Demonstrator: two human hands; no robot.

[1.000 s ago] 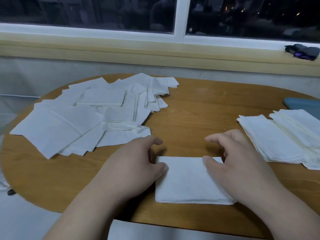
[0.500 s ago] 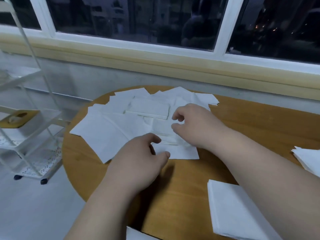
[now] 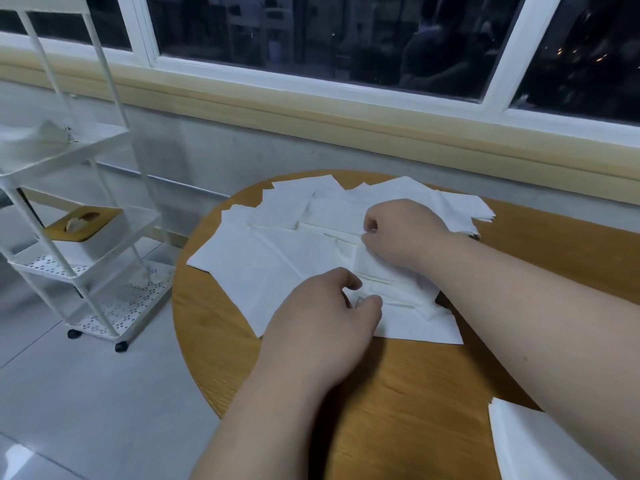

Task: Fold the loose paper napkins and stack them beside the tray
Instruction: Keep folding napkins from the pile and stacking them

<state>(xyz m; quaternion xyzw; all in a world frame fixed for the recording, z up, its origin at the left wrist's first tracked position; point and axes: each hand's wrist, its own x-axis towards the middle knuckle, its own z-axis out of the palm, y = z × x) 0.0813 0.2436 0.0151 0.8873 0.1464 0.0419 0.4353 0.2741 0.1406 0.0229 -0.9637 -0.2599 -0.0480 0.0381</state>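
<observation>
— Changed over the last second?

— Finished with the folded napkin (image 3: 533, 445). Left flat at 5 o'clock on the table (image 3: 398, 393), cut off by the frame edge. Turned since then toward 11 o'clock, onto the loose napkins (image 3: 273, 258) heaped at the table's 12 o'clock. Lifted both hands off the fold and carried them to the heap.

— And the hands now?

— Right hand (image 3: 403, 233) at the heap's 1 o'clock, fingers curled, pinching the edge of a single napkin (image 3: 386, 277) and raising a ridge in it. Left hand (image 3: 322, 317) at the heap's 6 o'clock, thumb and forefinger curled over the near paper. Cannot tell if pinching or merely resting there.

— Meaning for the job?

— Probably one fold complete and the next sheet being taken. Far from done, judging by the many sheets overlapping up there. No tray in view, so no telling how the folded one sits against it, or whether alone or on a stack.

— Anything to watch?

— Thin, clinging paper, likely to drag a neighbour along. Better to peel slowly and pin the rest with the left.

— Anything else around?

— White wheeled rack (image 3: 62, 155) off the table at 9 o'clock, tissue box (image 3: 83, 225) on a middle shelf. Dark window (image 3: 311, 36) across 12.
</observation>
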